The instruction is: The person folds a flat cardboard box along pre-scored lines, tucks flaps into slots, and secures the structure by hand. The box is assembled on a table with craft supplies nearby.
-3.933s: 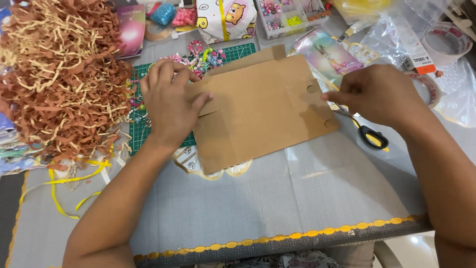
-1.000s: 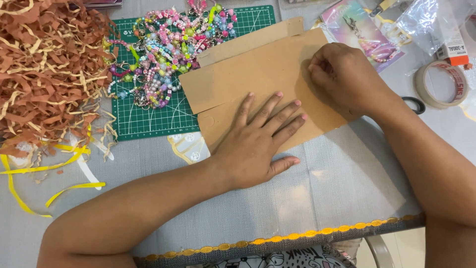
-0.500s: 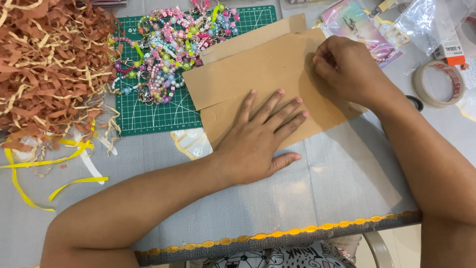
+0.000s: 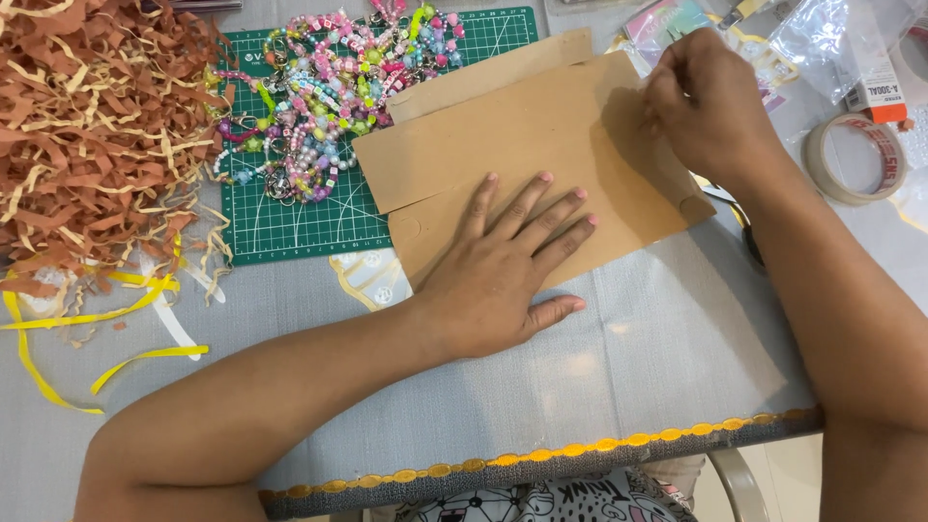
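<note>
Brown cardboard, a flat folded sheet (image 4: pixel 541 155), is laid partly over the green cutting mat (image 4: pixel 290 227) and partly on the grey table cover (image 4: pixel 628 367). It is pressed down by the left hand (image 4: pixel 503 266), spread flat with open fingers gripping nothing, while its right edge is pinched between the closed fingertips of the right hand (image 4: pixel 706 106). Colourful bead strands (image 4: pixel 329 87) are heaped on the mat, shredded brown paper (image 4: pixel 87 135) is piled at the left, and a tape roll (image 4: pixel 855 159) is seen at the right.
</note>
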